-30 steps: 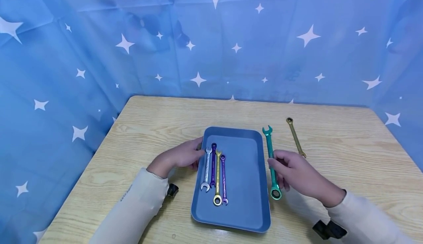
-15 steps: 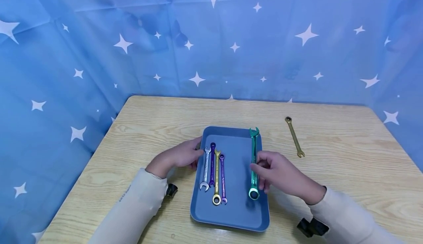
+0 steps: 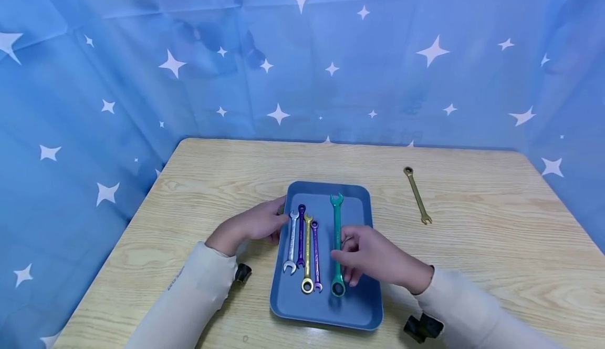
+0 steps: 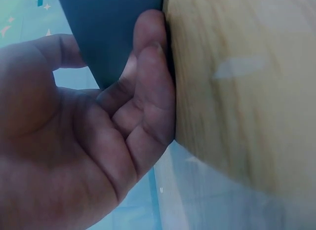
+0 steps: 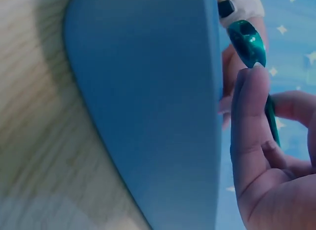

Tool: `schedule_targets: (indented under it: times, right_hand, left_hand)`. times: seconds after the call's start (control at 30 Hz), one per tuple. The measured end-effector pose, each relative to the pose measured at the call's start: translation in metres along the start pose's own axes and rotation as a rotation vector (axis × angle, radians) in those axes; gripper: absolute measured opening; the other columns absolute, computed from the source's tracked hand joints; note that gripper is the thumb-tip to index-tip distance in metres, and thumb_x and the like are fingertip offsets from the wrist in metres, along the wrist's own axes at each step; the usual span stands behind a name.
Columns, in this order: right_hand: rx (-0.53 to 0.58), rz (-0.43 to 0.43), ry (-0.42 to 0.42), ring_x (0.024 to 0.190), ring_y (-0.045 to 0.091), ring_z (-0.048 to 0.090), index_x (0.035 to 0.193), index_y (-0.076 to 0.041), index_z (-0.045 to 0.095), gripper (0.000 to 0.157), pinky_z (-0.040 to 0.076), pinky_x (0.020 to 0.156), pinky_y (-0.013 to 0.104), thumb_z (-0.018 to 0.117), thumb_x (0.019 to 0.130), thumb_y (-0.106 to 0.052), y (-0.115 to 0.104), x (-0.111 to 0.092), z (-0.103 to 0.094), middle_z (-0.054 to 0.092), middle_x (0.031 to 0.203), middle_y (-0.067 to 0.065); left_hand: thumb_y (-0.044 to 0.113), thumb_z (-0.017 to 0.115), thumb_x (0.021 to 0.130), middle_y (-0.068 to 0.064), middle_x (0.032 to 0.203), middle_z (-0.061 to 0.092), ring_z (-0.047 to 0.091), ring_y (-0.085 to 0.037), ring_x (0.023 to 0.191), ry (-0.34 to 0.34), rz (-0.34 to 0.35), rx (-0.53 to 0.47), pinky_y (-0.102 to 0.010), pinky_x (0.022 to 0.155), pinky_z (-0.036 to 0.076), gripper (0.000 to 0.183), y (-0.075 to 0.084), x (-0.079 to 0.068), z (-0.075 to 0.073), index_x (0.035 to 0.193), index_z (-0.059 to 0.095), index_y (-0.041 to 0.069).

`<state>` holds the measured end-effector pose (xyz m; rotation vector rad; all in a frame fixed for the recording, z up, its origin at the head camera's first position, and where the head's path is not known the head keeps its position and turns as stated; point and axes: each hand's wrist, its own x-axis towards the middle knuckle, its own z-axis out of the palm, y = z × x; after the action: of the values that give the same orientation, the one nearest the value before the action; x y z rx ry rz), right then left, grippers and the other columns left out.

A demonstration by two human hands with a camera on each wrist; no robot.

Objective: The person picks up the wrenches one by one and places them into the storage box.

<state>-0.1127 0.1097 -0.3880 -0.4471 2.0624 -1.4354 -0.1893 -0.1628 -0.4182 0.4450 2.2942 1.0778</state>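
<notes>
In the head view, a green combination wrench [image 3: 337,244] is pinched between the thumb and fingers of my right hand [image 3: 373,257]. It is over the right part of a blue-grey tray [image 3: 350,309], its open end pointing away. The right wrist view shows its ring end [image 5: 247,42] above the tray's rim. My left hand [image 3: 255,223] grips the tray's left side, thumb at the rim and fingers [image 4: 155,87] curled low against it. Inside the tray, from left, lie a silver wrench [image 3: 292,243], a dark purple wrench [image 3: 301,236], a gold wrench [image 3: 308,254] and a smaller purple wrench [image 3: 316,257].
A bronze-coloured wrench [image 3: 418,195] lies on the wooden table [image 3: 227,175], right of the tray and farther back. Behind the table hangs a blue cloth [image 3: 302,65] with white stars.
My right hand has carried the green wrench leftward, from beside the tray's right edge to over its inside. The left hand has kept its grip on the tray.
</notes>
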Motion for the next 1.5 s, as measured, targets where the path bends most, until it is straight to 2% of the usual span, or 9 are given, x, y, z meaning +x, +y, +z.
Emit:
schedule_targets:
  times: [0.2, 0.33, 0.63, 0.8, 0.97, 1.27, 1.5]
  right_hand:
    - [0.017, 0.012, -0.043, 0.061, 0.023, 0.070, 0.094, 0.000, 0.039, 0.030, 0.061, 0.057, 0.038, 0.068, 0.092, -0.008, 0.008, 0.004, 0.004, 0.069, 0.074, 0.011]
    - [0.008, 0.034, -0.046, 0.060, 0.024, 0.070, 0.095, 0.000, 0.039, 0.029, 0.060, 0.057, 0.038, 0.067, 0.092, -0.008, 0.011, 0.008, 0.006, 0.069, 0.074, 0.010]
    - [-0.044, 0.068, -0.005, 0.054, 0.025, 0.069, 0.091, -0.002, 0.042, 0.020, 0.059, 0.051, 0.043, 0.056, 0.100, -0.012, 0.010, 0.015, 0.009, 0.070, 0.069, 0.014]
    - [-0.080, 0.070, -0.008, 0.050, 0.023, 0.068, 0.087, -0.002, 0.044, 0.020, 0.058, 0.049, 0.042, 0.058, 0.099, -0.011, 0.011, 0.016, 0.010, 0.069, 0.064, 0.015]
    - [-0.098, 0.111, -0.032, 0.049, 0.022, 0.068, 0.086, -0.002, 0.047, 0.020, 0.058, 0.049, 0.040, 0.059, 0.098, -0.013, 0.011, 0.018, 0.009, 0.068, 0.062, 0.013]
    - [-0.168, 0.177, -0.045, 0.046, 0.019, 0.066, 0.085, -0.002, 0.053, 0.020, 0.057, 0.046, 0.037, 0.059, 0.099, -0.016, 0.012, 0.020, 0.006, 0.067, 0.060, 0.010]
    - [-0.220, 0.186, -0.059, 0.042, 0.014, 0.062, 0.083, -0.004, 0.053, 0.021, 0.055, 0.043, 0.036, 0.060, 0.099, -0.017, 0.013, 0.020, 0.008, 0.066, 0.058, 0.009]
  left_hand:
    - [0.022, 0.040, 0.104, -0.006, 0.087, 0.066, 0.065, -0.022, 0.067, -0.007, 0.005, 0.006, -0.037, 0.062, 0.056, 0.058, -0.001, 0.000, -0.001, 0.160, 0.024, 0.027]
    - [0.021, 0.040, 0.104, -0.006, 0.085, 0.067, 0.066, -0.022, 0.066, -0.014, 0.011, 0.012, -0.037, 0.062, 0.056, 0.058, 0.000, 0.000, -0.002, 0.160, 0.024, 0.026]
    - [0.021, 0.039, 0.105, -0.007, 0.084, 0.066, 0.065, -0.022, 0.067, -0.019, 0.002, -0.006, -0.037, 0.063, 0.056, 0.056, 0.000, 0.000, -0.002, 0.158, 0.026, 0.026]
    - [0.021, 0.039, 0.105, -0.007, 0.085, 0.066, 0.065, -0.022, 0.067, -0.015, 0.004, -0.007, -0.037, 0.063, 0.056, 0.054, 0.000, 0.000, -0.002, 0.157, 0.028, 0.025]
    - [0.021, 0.040, 0.104, -0.007, 0.084, 0.066, 0.065, -0.022, 0.067, -0.015, 0.007, -0.012, -0.036, 0.062, 0.056, 0.052, -0.001, 0.000, -0.002, 0.156, 0.031, 0.024]
    - [0.022, 0.042, 0.104, -0.006, 0.082, 0.067, 0.065, -0.022, 0.066, -0.016, -0.009, -0.022, -0.035, 0.063, 0.057, 0.058, -0.001, 0.000, -0.001, 0.159, 0.025, 0.026]
    - [0.022, 0.042, 0.104, -0.007, 0.080, 0.067, 0.065, -0.022, 0.065, -0.014, -0.015, -0.035, -0.035, 0.061, 0.056, 0.059, -0.001, 0.001, -0.001, 0.160, 0.023, 0.028]
